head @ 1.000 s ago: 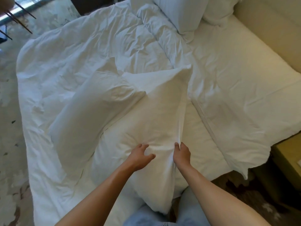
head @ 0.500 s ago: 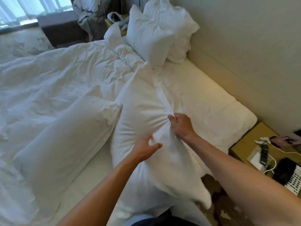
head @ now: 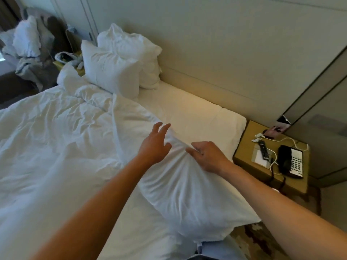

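Observation:
A white pillow lies across the near right part of the bed, its near end hanging past the mattress edge. My right hand pinches a bunched fold of the pillow's cover near its top. My left hand hovers over the pillow's upper left side with fingers spread, holding nothing. A rumpled white duvet covers the left of the bed.
Two white pillows lean against the headboard wall at the bed's far end. A bedside table at the right carries a phone, a remote and a cable. Clothes are piled on a chair at the far left.
My view has swung right toward the headboard and bedside table. The pillow has moved right with my right hand still gripping it. My left hand has let go and opened.

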### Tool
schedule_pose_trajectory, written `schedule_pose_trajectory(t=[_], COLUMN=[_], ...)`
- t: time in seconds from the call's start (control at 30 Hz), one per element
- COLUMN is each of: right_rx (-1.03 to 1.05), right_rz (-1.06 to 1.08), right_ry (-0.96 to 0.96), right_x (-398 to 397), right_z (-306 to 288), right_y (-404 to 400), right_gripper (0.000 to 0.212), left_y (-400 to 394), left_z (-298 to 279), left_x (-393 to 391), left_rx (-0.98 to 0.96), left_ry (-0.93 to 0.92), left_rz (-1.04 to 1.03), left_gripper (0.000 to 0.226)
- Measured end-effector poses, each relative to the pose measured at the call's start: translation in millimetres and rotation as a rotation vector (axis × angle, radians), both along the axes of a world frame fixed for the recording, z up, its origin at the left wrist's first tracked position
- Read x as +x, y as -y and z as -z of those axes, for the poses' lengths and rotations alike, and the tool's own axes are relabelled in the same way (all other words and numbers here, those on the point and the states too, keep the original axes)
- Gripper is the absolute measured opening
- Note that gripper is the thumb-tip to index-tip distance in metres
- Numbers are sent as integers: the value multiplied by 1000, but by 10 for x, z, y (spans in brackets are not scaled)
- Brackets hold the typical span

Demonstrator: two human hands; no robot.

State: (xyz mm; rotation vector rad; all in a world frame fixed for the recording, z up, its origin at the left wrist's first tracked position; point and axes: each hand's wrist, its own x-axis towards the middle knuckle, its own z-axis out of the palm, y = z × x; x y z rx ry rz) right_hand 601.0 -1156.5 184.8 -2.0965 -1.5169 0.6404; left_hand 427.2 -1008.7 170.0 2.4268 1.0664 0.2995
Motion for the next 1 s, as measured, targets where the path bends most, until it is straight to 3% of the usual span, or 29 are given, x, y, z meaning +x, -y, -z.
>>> schedule_pose_trajectory(t=[0.1, 0.23, 0.43, 0.57, 0.77, 1.0], right_rx=[-48, -89, -88, 46, 190, 300], right_rz=[30, 139, 311, 425, 604, 594], right_ry=[-82, -98, 16, 87, -202, -215], right_x=[-33, 13, 81, 18, -130, -164], right_z=[219, 411, 528, 521, 699, 936], right_y=[274, 504, 735, 874, 896, 882], right_gripper=[46, 45, 25, 19, 27, 26], left_y=[-114, -45, -43, -75, -133, -192], left_z=[140, 384, 491, 449, 524, 665], left_x=[247, 329, 340, 365, 332, 334], left_rx=[-25, -61, -15, 48, 58, 66], left_ry=[-210, -294, -245, -173, -180, -249], left_rz=[197, 233, 152, 133, 136, 164], left_gripper=[54, 29, 33, 31, 30, 27])
